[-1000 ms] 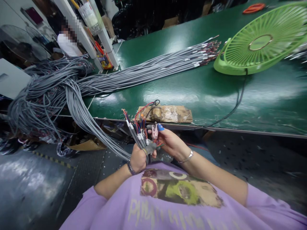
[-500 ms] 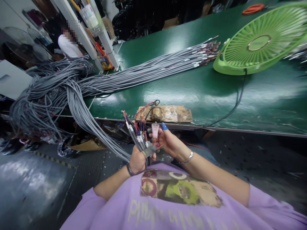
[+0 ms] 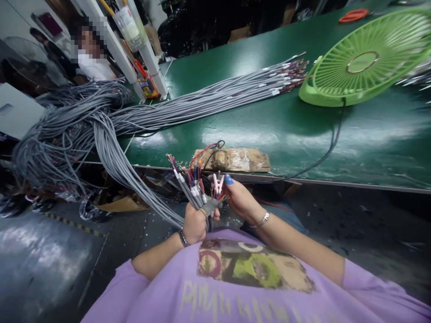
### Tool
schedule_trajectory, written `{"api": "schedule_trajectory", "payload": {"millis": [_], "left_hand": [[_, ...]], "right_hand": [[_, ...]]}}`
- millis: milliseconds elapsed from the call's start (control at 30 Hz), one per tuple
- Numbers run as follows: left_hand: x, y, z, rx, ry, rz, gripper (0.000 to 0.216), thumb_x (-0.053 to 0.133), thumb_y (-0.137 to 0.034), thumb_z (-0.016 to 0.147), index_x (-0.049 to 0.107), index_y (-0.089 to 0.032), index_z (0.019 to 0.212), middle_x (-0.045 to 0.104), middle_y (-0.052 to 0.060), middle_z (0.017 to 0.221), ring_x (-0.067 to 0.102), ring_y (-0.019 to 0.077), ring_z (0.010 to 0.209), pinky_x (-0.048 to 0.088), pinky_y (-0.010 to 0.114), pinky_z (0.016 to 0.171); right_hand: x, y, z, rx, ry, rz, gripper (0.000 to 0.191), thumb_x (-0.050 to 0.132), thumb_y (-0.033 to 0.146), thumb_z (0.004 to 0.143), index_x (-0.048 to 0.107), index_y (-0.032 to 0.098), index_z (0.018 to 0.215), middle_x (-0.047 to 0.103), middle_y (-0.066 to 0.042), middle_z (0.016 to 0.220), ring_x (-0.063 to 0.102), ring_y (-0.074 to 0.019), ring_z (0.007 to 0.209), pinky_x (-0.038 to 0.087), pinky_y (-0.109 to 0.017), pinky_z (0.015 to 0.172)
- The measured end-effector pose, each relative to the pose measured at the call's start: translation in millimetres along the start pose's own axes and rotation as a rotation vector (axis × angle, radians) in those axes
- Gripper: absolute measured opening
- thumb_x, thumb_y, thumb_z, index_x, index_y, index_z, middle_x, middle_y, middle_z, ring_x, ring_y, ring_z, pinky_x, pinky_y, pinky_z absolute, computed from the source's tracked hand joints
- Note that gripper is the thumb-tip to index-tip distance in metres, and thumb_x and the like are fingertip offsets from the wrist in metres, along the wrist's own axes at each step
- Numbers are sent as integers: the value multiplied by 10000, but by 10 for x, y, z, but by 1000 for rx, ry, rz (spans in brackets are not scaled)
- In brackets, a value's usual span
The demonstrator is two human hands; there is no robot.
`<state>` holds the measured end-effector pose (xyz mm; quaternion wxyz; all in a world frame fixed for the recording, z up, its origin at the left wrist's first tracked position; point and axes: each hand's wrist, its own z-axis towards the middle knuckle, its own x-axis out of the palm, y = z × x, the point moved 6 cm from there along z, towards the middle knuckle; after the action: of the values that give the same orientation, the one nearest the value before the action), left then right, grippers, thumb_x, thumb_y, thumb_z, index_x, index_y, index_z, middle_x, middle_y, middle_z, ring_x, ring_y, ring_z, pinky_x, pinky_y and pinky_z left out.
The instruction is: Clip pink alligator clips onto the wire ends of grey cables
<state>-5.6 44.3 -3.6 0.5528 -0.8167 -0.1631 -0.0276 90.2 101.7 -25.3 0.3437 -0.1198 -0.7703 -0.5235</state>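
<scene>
Grey cables with coloured wire ends (image 3: pixel 192 187) are gripped in the closed left hand (image 3: pixel 195 224) below the edge of the green table (image 3: pixel 269 130); a small pink clip (image 3: pixel 217 183) is pinched by the right hand (image 3: pixel 240 199) just beside them. Seemingly few are done, with a tangled grey heap (image 3: pixel 50 148) left

Green bench (image 3: pixel 256 121): grey cables (image 3: pixel 215 96), fan (image 3: pixel 365 58), cardboard (image 3: pixel 237 160)

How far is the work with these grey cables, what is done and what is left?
Done, it seems: a row of grey cables lies straight on the green table, ends aligned. In hand: the left hand grips a bundle; the right hand holds a pink clip at its coloured wires. Left: probably the tangled heap.
</scene>
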Motion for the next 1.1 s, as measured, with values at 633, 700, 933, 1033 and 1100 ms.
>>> {"api": "schedule_trajectory", "payload": {"millis": [633,700,933,1033,1100], "left_hand": [[-8,63,-30,-8,53,61,413,769,-518,597,607,-149,511,580,16,460,512,113,425,465,258,472],[-7,68,-24,-10,46,62,413,771,-517,593,604,-150,508,575,14,453,509,113,420,461,259,470],[6,55,-34,-4,65,90,419,758,-529,604,605,-153,501,576,18,456,513,115,426,461,261,482],[-8,36,-46,2,40,77,418,765,-528,593,605,-153,504,572,14,447,500,110,413,453,255,467],[2,33,-38,-4,32,76,426,776,-533,571,598,-153,499,568,12,441,498,109,412,457,254,464]], "right_hand": [[-3,-71,59,86,43,208,341,776,491,687,691,179,795,675,6,620,580,-126,516,472,-263,529],[11,-60,59,84,51,214,353,789,493,667,692,171,773,675,4,618,576,-120,513,466,-254,518],[27,-42,58,82,14,232,383,835,490,590,692,167,737,680,6,647,555,-106,514,447,-241,503],[29,-50,59,79,15,218,343,812,477,638,675,174,726,671,8,635,556,-113,510,447,-250,504],[35,-62,63,91,25,208,354,814,485,630,667,174,715,666,8,623,553,-117,497,441,-252,487]]}}
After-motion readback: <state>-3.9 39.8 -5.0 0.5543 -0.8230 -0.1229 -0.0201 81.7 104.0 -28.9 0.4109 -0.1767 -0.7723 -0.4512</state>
